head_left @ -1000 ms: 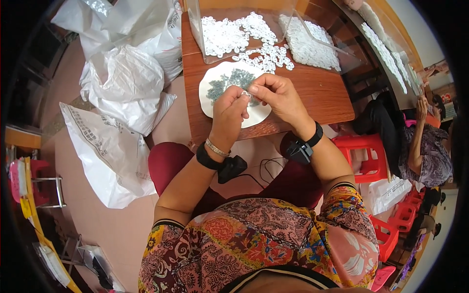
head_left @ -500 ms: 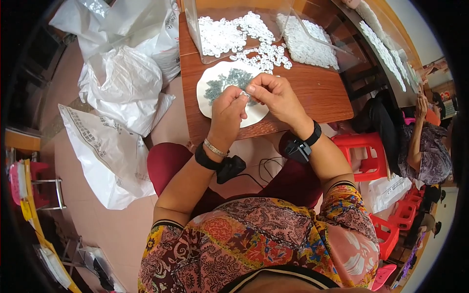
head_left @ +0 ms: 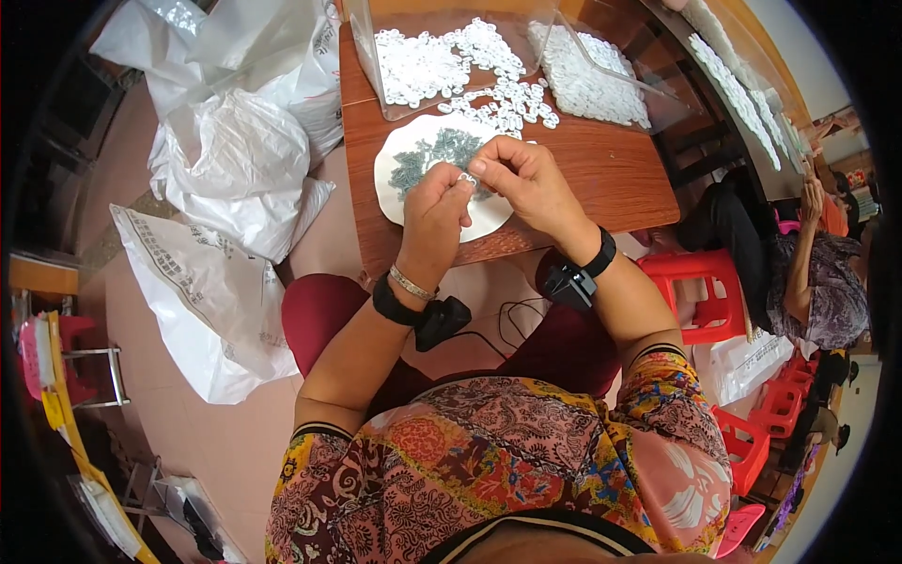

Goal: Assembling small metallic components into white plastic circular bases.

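Observation:
My left hand (head_left: 434,218) pinches a small white plastic piece (head_left: 467,179) between thumb and fingertips. My right hand (head_left: 534,186) meets it from the right, its thumb and forefinger pressed together at the piece; whether something tiny is between them is too small to tell. Both hands hover over the near right part of a white scalloped plate (head_left: 387,188). On that plate lies a pile of small grey-green slender parts (head_left: 410,171), partly hidden by my hands. Beyond it, white oval pieces with holes (head_left: 512,108) are scattered on the brown wooden table (head_left: 601,174).
A clear plastic bin (head_left: 383,99) of white pieces stands at the table's back, beside a dense white pile (head_left: 592,85). White sacks (head_left: 240,160) fill the floor at left. A red stool (head_left: 700,291) stands at right, near another person (head_left: 817,282).
My hands stay together over the plate, with the fingertips shifted only slightly. The small white piece remains between them. The whole view has drifted a little.

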Motion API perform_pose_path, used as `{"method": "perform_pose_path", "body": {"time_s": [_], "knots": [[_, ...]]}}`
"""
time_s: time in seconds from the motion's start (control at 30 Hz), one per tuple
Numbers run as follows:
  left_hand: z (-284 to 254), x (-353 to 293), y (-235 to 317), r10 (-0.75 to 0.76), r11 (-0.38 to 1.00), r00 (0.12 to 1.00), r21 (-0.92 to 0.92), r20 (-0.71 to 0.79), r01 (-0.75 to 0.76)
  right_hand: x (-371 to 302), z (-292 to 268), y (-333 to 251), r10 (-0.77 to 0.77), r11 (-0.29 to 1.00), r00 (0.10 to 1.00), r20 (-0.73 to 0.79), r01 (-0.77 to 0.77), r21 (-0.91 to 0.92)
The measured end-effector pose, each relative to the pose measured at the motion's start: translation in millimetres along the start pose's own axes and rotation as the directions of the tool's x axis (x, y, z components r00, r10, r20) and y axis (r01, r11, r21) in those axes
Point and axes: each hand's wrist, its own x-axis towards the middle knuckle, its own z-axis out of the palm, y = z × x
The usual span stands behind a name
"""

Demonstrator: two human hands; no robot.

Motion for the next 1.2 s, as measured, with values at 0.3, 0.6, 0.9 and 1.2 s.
{"method": "perform_pose_path", "body": {"time_s": [0.3,0.6,0.9,1.2], "knots": [[1.1,-1.5,-1.5,0.023,0.999,0.999,0.026,-0.038,-0.023,-0.3,1.7,-4.2,0.017,0.993,0.999,0.052,-0.010,-0.120],[-3.2,2.7,1.3,0.010,0.998,1.000,0.064,0.002,-0.010,0.8,-0.5,-3.0,0.027,0.997,0.999,0.023,-0.025,-0.067],[-4.9,3.0,2.9,-0.007,0.998,1.000,0.066,0.020,0.005,2.1,-5.8,1.3,0.018,1.000,1.000,0.005,-0.018,0.005],[-2.8,2.7,-0.1,0.000,0.999,1.000,0.034,-0.021,0.001,-0.5,0.6,-3.0,0.038,0.999,0.999,0.033,-0.037,-0.038]]}}
